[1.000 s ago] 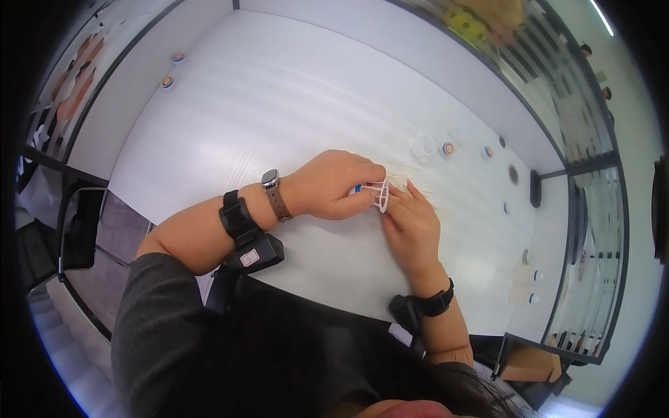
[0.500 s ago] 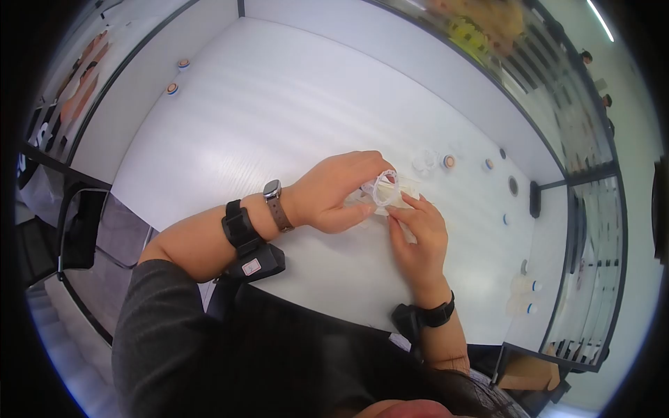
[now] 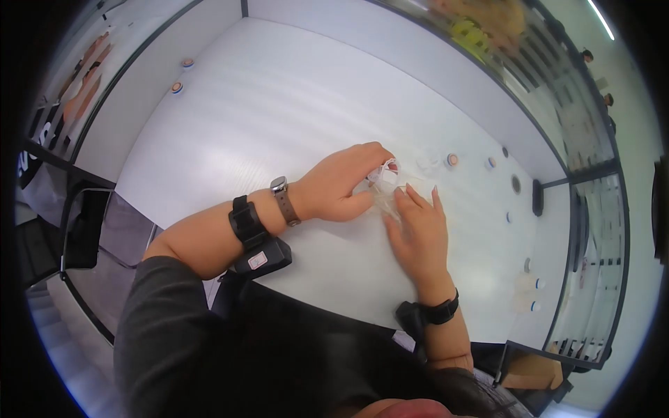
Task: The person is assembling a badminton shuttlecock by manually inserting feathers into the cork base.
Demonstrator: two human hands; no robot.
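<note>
My left hand (image 3: 345, 181) is closed round a clear plastic cup-like container (image 3: 385, 173), whose open rim faces up and right. Something small and white shows at its mouth; I cannot make out what it is. My right hand (image 3: 424, 233) is just right of the container, its fingers spread apart. Crinkled clear plastic (image 3: 385, 200) lies between the two hands, close to the right thumb and index finger. Whether the right fingers touch it is hard to see.
To the right stand small round pieces with blue rims, one with an orange-brown top (image 3: 451, 160), beside a clear piece (image 3: 428, 165). Two similar pieces (image 3: 177, 88) sit at the far left. Blue-capped clear items (image 3: 535, 306) lie near the right panel. Low partitions (image 3: 446, 73) border the white table (image 3: 279, 97).
The container has tilted and moved slightly up in my left hand. My right fingers have gone from a pinch beside its rim to a spread pose, and the clear plastic has shifted.
</note>
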